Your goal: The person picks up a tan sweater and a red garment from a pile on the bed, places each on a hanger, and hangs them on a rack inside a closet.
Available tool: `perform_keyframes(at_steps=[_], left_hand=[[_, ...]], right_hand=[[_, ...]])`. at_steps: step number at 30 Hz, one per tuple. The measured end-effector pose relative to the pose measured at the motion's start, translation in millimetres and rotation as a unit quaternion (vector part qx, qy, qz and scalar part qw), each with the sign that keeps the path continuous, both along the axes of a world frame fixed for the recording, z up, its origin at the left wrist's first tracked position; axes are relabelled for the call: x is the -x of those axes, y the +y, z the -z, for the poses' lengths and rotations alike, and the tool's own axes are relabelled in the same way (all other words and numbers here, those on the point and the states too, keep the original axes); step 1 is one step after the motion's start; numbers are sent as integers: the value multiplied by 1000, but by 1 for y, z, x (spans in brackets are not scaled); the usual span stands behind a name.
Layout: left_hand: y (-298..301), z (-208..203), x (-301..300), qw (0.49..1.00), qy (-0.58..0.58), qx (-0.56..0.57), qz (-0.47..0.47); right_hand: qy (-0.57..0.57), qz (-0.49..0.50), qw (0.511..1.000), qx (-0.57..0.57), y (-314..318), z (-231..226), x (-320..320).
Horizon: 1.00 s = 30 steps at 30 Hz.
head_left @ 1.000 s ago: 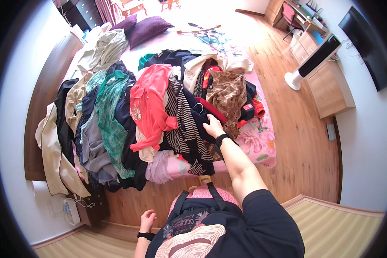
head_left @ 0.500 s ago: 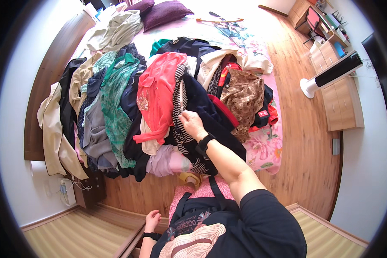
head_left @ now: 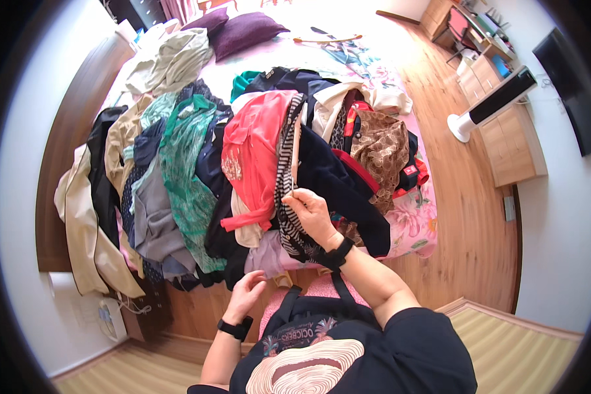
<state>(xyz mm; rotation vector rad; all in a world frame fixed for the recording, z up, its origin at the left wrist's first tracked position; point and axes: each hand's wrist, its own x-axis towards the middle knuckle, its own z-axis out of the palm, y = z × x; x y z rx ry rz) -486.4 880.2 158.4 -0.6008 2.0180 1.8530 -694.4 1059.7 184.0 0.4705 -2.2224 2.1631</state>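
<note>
My right hand (head_left: 312,213) is closed in a pinch on the edge of a black-and-white striped garment (head_left: 284,157), lifting part of it off the pile. A narrow pale strip (head_left: 296,154) runs along that edge down to my fingers. Beside it on the left lies a coral-red top (head_left: 259,141) with a sparkly patch, its sleeve hanging toward me. Dark navy clothing (head_left: 348,187) lies on the right. My left hand (head_left: 246,293) holds nothing, fingers loosely bent and apart, just in front of the bed near a lavender cloth (head_left: 264,257).
Clothes heap across the bed, among them a green patterned garment (head_left: 189,177), a cream jacket (head_left: 85,217) and a brown patterned piece (head_left: 381,154). Purple pillows (head_left: 249,34) lie behind. A tower fan (head_left: 499,98) stands right, by wooden drawers (head_left: 515,148).
My right hand has drawn the striped garment nearer and to the right, raising its edge. My left hand has come up and forward from beside my body toward the bed.
</note>
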Motion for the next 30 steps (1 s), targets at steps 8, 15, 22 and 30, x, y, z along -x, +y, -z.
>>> perform_keyframes(at_steps=[8, 15, 22, 30], left_hand=[[-13, -19, 80, 989, 106, -24, 101], [-59, -1, 97, 959, 99, -250, -93], [-221, 41, 113, 929, 105, -194, -298], [-257, 77, 102, 974, 105, 29, -200]], right_hand=[[66, 10, 998, -20, -65, -55, -49], [-125, 35, 988, 82, -71, -52, -37], [-157, 234, 945, 163, 0, -5, -22], [-126, 269, 933, 202, 32, -2, -17]])
